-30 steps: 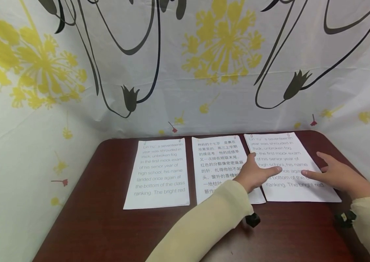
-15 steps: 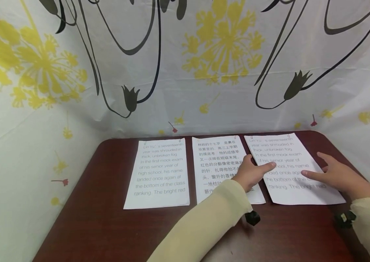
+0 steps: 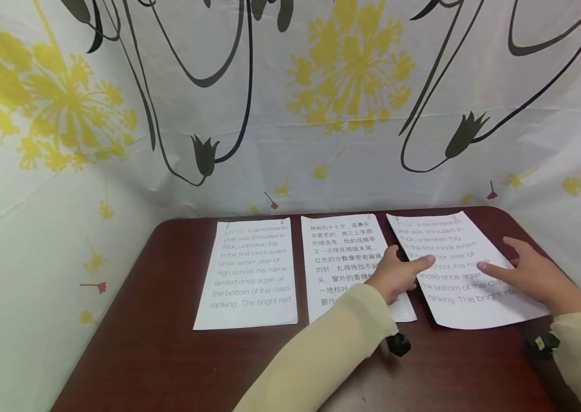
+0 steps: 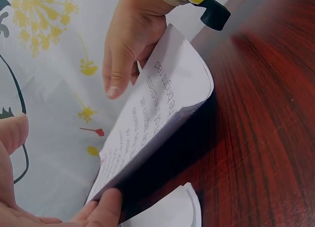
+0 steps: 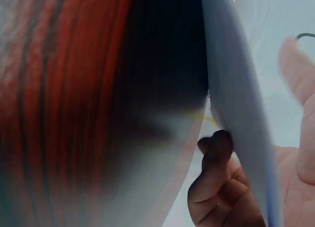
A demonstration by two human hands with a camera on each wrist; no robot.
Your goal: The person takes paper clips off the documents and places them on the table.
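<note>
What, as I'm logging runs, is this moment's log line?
right stack: near end off table; left hand: holds its left edge; right hand: its right edge; left stack, middle stack: on table

You have matt, smooth paper in the papers [image 3: 455,280] at right, as in the left sheets [image 3: 246,274] and middle sheets [image 3: 339,252]. Your table [image 3: 156,360] looks like glossy grained wood; the far curtain [image 3: 270,103] and your sleeves [image 3: 321,349] look like matt cloth.
</note>
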